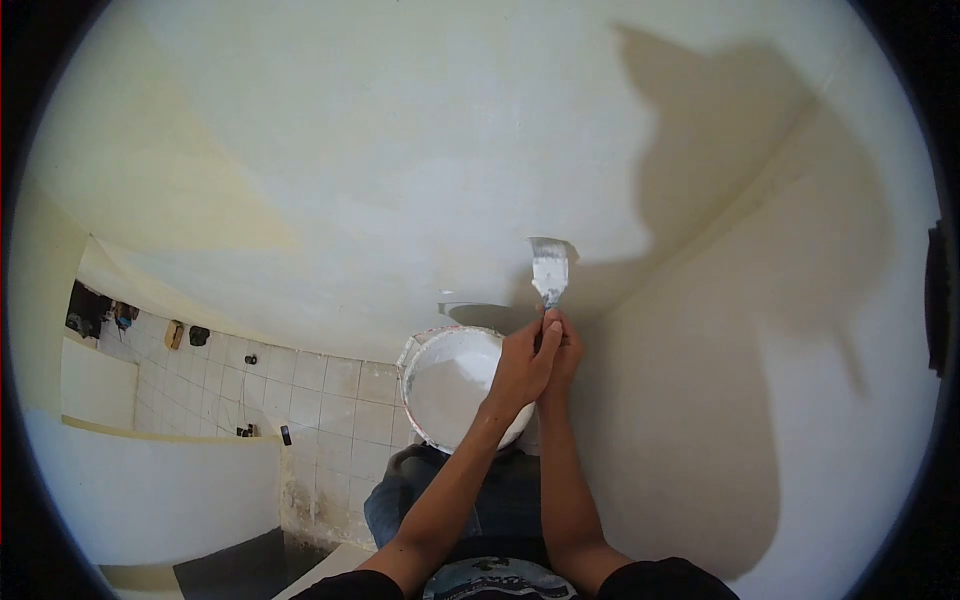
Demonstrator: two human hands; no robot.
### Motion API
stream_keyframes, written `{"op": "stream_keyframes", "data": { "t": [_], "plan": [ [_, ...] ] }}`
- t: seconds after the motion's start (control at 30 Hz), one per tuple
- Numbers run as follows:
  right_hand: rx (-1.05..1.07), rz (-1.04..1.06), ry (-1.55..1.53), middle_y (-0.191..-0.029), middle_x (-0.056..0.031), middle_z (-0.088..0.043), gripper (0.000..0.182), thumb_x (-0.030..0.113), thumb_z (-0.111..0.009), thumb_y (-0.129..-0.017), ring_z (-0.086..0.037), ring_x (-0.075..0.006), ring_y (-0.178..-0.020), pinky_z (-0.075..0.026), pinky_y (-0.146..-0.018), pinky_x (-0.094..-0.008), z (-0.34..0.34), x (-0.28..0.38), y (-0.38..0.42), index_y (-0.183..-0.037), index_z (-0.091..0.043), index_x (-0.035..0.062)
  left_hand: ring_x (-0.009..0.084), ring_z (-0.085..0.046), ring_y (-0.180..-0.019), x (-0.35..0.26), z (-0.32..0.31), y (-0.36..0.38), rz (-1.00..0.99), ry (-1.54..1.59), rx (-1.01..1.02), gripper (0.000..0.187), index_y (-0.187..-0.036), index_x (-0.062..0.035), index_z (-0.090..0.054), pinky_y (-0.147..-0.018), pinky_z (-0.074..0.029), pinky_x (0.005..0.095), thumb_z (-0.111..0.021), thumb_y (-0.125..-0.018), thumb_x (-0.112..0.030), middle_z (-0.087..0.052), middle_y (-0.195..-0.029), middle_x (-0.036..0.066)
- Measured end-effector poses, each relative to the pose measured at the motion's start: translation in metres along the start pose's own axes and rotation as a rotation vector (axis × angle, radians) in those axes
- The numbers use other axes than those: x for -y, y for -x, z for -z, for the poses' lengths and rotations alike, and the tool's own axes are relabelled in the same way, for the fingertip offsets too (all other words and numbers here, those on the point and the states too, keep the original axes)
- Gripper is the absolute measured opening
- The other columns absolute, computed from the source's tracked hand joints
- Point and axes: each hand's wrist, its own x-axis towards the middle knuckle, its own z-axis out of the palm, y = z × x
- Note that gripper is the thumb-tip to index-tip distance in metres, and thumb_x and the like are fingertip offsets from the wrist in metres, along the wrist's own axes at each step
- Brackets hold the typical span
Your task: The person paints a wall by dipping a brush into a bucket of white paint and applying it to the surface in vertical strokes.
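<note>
A flat paintbrush [550,275] coated in white points up with its bristles at the pale wall [400,150]. Both hands are closed round its handle, close together. My left hand [520,368] wraps it from the left, and my right hand [567,352] grips it from the right. The lower handle is mostly hidden by the fingers. Below and left of the hands is a round bucket [403,395] holding white paint. My left forearm crosses in front of its right side. The bucket stands close to the knees.
A wall corner and a large shadow [720,150] lie to the right. At lower left, white tiles [340,410] run beside a low white partition [170,490]. Small dark items and a phone-like object [286,436] sit there. My jeans [500,495] show beneath the bucket.
</note>
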Motion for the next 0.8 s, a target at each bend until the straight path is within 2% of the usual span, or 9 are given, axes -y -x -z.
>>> {"op": "stream_keyframes", "data": {
  "t": [0.1, 0.2, 0.27, 0.4, 0.5, 0.6, 0.67, 0.73, 0.8],
  "plan": [
    [0.002, -0.039, -0.021, -0.078, 0.0004, -0.062, 0.03, 0.027, -0.059, -0.099, -0.052, -0.0086, -0.073, -0.045, -0.063, -0.0286, 0.007, -0.045, 0.003, -0.097, -0.068, -0.0012, 0.0406, -0.069, -0.088, 0.032, -0.014, 0.002, 0.105, 0.011, -0.074, 0.047, -0.104, 0.007, -0.065, -0.077, -0.052, 0.041, -0.047, -0.102, -0.037, -0.069, -0.09, 0.028],
    [0.048, -0.018, 0.111, -0.08, -0.002, -0.065, 0.027, 0.024, -0.06, -0.098, -0.054, -0.0104, -0.073, -0.046, -0.065, -0.031, 0.015, -0.109, 0.002, -0.095, -0.068, -0.0016, 0.0442, -0.067, -0.095, 0.084, -0.024, -0.004, 0.172, -0.121, -0.114, 0.051, -0.108, 0.0055, -0.067, -0.082, -0.052, 0.0434, -0.045, -0.101, -0.04, -0.068, -0.096, 0.03],
    [0.095, -0.067, 0.18, -0.081, -0.0037, -0.066, 0.026, 0.022, -0.06, -0.097, -0.055, -0.011, -0.074, -0.047, -0.066, -0.0316, 0.019, -0.133, 0.0, -0.094, -0.068, -0.0022, 0.0456, -0.066, -0.099, 0.091, -0.018, -0.009, 0.269, -0.177, -0.058, 0.053, -0.109, 0.0052, -0.067, -0.085, -0.052, 0.0445, -0.045, -0.101, -0.042, -0.068, -0.099, 0.031],
    [0.112, -0.175, 0.078, -0.081, -0.0049, -0.066, 0.026, 0.021, -0.059, -0.098, -0.055, -0.0109, -0.076, -0.047, -0.068, -0.0314, 0.012, -0.107, 0.003, -0.093, -0.067, -0.0034, 0.0428, -0.067, -0.101, 0.071, -0.007, -0.007, 0.303, -0.21, -0.015, 0.055, -0.114, 0.005, -0.065, -0.087, -0.05, 0.0448, -0.046, -0.1, -0.045, -0.067, -0.101, 0.032],
    [0.104, -0.107, -0.047, -0.081, -0.0038, -0.065, 0.028, 0.023, -0.058, -0.099, -0.055, -0.0109, -0.077, -0.047, -0.068, -0.0311, -0.004, -0.051, 0.0, -0.095, -0.067, -0.0036, 0.0383, -0.07, -0.094, 0.028, 0.001, -0.001, 0.15, -0.107, -0.121, 0.051, -0.113, 0.0052, -0.066, -0.083, -0.052, 0.0415, -0.048, -0.1, -0.041, -0.068, -0.095, 0.03],
    [0.083, 0.01, -0.011, -0.082, -0.0018, -0.063, 0.03, 0.025, -0.057, -0.1, -0.054, -0.011, -0.076, -0.047, -0.068, -0.0303, -0.017, 0.015, -0.004, -0.099, -0.067, -0.0036, 0.04, -0.068, -0.081, -0.033, 0.017, 0.002, 0.025, -0.037, -0.135, 0.046, -0.101, 0.0077, -0.066, -0.072, -0.052, 0.0414, -0.05, -0.101, -0.035, -0.067, -0.085, 0.029],
    [0.107, -0.01, -0.038, -0.083, -0.0022, -0.063, 0.03, 0.025, -0.058, -0.1, -0.056, -0.0114, -0.077, -0.047, -0.069, -0.0298, -0.018, 0.038, -0.001, -0.102, -0.067, -0.0037, 0.0381, -0.068, -0.076, -0.04, 0.021, 0.003, -0.019, -0.026, -0.125, 0.044, -0.099, 0.0077, -0.066, -0.07, -0.051, 0.0402, -0.05, -0.101, -0.033, -0.067, -0.083, 0.028],
    [0.13, -0.026, -0.045, -0.084, -0.0026, -0.064, 0.03, 0.024, -0.058, -0.1, -0.056, -0.0116, -0.078, -0.048, -0.07, -0.0293, -0.017, 0.037, 0.0, -0.105, -0.067, -0.0036, 0.0375, -0.068, -0.075, -0.037, 0.02, 0.003, -0.051, -0.017, -0.142, 0.044, -0.099, 0.0078, -0.066, -0.069, -0.051, 0.0398, -0.051, -0.101, -0.033, -0.068, -0.082, 0.027],
    [0.151, -0.032, -0.034, -0.086, -0.003, -0.065, 0.03, 0.024, -0.058, -0.1, -0.057, -0.0116, -0.077, -0.048, -0.07, -0.0289, -0.012, -0.003, 0.004, -0.106, -0.067, -0.0035, 0.038, -0.068, -0.076, 0.0, 0.014, 0.004, -0.079, -0.012, -0.186, 0.045, -0.099, 0.0079, -0.066, -0.07, -0.052, 0.04, -0.05, -0.101, -0.034, -0.068, -0.082, 0.027]
  ]
}}
